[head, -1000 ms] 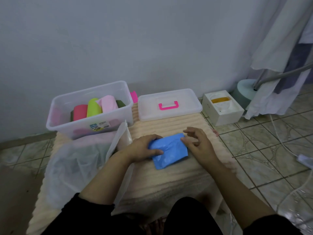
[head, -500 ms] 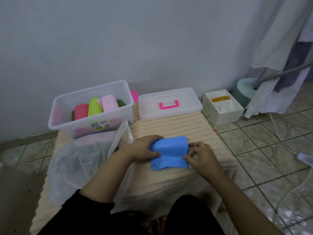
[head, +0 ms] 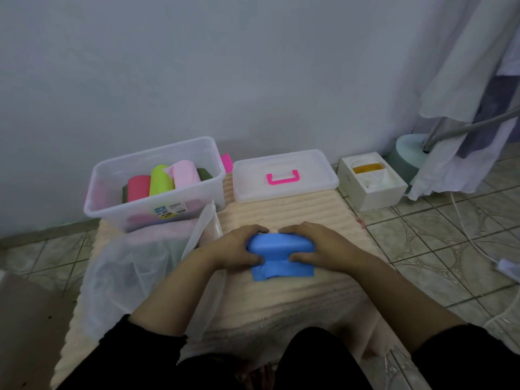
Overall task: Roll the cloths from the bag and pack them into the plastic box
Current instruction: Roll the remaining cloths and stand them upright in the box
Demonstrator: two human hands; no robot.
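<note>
Near the middle of the cream ribbed mat [head: 295, 299], I have both hands, left hand [head: 237, 250] and right hand [head: 315, 246], curled round the half-rolled blue cloth [head: 280, 250]. Four rolls already fill the clear plastic box [head: 157, 205] at its far-left corner; the translucent bag [head: 132, 271] seemingly holds more.

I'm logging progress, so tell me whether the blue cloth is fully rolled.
Partly rolled. Both hands grip the blue cloth by its rolled far part, while a flat tail lies unrolled on the mat nearer the person.

box [head: 112, 198] left of lid [head: 284, 175], bag [head: 135, 266] before box
</note>
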